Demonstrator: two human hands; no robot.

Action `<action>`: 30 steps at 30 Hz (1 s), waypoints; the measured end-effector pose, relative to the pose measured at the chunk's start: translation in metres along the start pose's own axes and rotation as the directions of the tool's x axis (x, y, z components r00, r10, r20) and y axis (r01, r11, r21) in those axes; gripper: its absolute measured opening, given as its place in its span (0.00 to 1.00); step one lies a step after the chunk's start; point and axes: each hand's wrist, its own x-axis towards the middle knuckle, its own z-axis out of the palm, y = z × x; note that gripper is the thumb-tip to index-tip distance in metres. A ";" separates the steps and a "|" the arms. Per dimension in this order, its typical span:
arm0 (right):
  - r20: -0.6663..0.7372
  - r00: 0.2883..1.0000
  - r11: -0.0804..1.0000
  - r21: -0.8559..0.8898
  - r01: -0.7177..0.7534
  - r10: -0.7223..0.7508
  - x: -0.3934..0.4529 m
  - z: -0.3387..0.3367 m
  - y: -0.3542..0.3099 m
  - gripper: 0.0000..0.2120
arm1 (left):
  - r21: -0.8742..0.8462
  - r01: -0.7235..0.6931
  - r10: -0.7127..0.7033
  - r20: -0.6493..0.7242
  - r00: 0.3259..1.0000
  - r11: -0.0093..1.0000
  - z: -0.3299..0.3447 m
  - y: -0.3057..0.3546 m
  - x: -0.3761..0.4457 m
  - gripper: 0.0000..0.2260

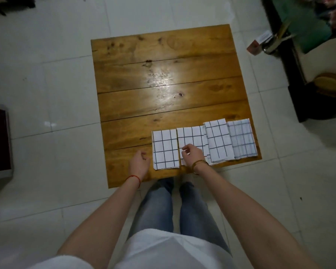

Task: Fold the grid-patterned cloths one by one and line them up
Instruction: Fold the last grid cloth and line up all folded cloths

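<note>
Four folded grid-patterned cloths lie in a row along the near edge of the wooden counter (163,78): the leftmost cloth (165,150) between the hands, the second cloth (192,138) under the right hand (192,154), then the third cloth (218,141) and the faint-lined fourth cloth (242,139) beyond it to the right. The right hand hovers over or rests on the second cloth with fingers loosely curled, gripping nothing plainly visible; the left hand (140,161) hangs relaxed and empty just left of the row. This looks like the final lining-up: the next move probably calls for squaring the overlapping second and third cloths.
</note>
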 end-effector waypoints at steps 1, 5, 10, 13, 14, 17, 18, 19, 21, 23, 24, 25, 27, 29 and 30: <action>0.013 1.000 1.000 -0.012 0.001 -0.001 0.008 0.002 0.000 0.12 | 0.010 0.001 -0.001 -0.008 1.000 1.000 0.005 0.000 0.004 0.13; 0.054 0.999 0.998 -0.060 0.001 0.003 0.033 0.012 0.009 0.11 | 0.084 0.001 0.004 -0.062 0.998 0.996 0.026 0.001 0.014 0.12; 0.096 0.995 0.989 -0.138 0.054 -0.040 0.059 0.022 0.020 0.11 | 0.227 -0.050 0.090 -0.170 0.981 0.973 0.049 0.000 0.022 0.06; 0.133 0.988 0.983 -0.153 0.105 -0.085 0.068 0.028 0.026 0.11 | 0.284 -0.057 0.118 -0.204 0.972 0.957 0.060 0.001 0.022 0.06; 0.141 0.985 0.980 -0.156 0.122 -0.101 0.070 0.030 0.028 0.11 | 0.286 -0.052 0.115 -0.209 0.971 0.957 0.064 0.001 0.023 0.06; 0.150 0.980 0.975 -0.160 0.156 -0.132 0.075 0.033 0.031 0.11 | 0.238 -0.007 0.062 -0.225 0.972 0.971 0.073 -0.002 0.024 0.08; 0.146 0.980 0.976 -0.154 0.156 -0.133 0.076 0.034 0.031 0.10 | 0.227 0.007 0.045 -0.224 0.974 0.974 0.076 -0.002 0.025 0.09; 0.144 0.980 0.977 -0.149 0.156 -0.134 0.077 0.035 0.032 0.10 | 0.219 0.015 0.034 -0.221 0.975 0.976 0.079 -0.004 0.025 0.10; 0.146 0.980 0.978 -0.139 0.156 -0.136 0.077 0.037 0.033 0.10 | 0.194 0.020 0.024 -0.221 0.975 0.981 0.084 -0.008 0.026 0.11; 0.146 0.979 0.978 -0.132 0.158 -0.139 0.078 0.039 0.033 0.10 | 0.176 0.020 0.021 -0.227 0.974 0.984 0.088 -0.011 0.026 0.12; 0.142 0.980 0.979 -0.130 0.158 -0.139 0.079 0.039 0.033 0.10 | 0.170 0.020 0.019 -0.229 0.973 0.985 0.089 -0.013 0.026 0.13; 0.136 0.981 0.979 -0.127 0.156 -0.139 0.079 0.040 0.032 0.09 | 0.163 0.019 0.019 -0.232 0.973 0.986 0.090 -0.013 0.026 0.13; 0.128 0.981 0.979 -0.125 0.159 -0.143 0.079 0.041 0.032 0.09 | 0.152 0.008 0.028 -0.231 0.973 0.988 0.092 -0.014 0.025 0.13; 0.122 0.981 0.976 -0.141 0.168 -0.151 0.076 0.042 0.032 0.09 | 0.150 -0.012 0.046 -0.224 0.973 0.989 0.092 -0.016 0.025 0.13; 0.112 0.982 0.975 -0.149 0.168 -0.152 0.075 0.042 0.033 0.09 | 0.148 -0.026 0.058 -0.218 0.974 0.989 0.092 -0.018 0.024 0.13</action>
